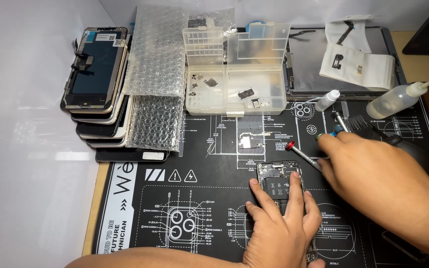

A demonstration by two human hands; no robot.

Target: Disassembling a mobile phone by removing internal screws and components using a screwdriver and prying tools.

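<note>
An opened phone body (276, 179) lies on the black printed work mat (199, 198), its inner parts showing. My left hand (279, 223) rests flat on it, fingers spread over its lower half. My right hand (373, 173) reaches over the mat to the right of the phone, its fingertips at a group of screwdrivers: one with a red cap (301, 154) and others with green and blue caps (336, 131). Whether it grips one of them I cannot tell.
A clear plastic parts box (234, 74) stands open at the back with small parts inside. Stacked phone screens (98, 84) and bubble wrap (157, 74) lie at the left. Two squeeze bottles (393, 99) and a black brush (361, 122) sit at the right.
</note>
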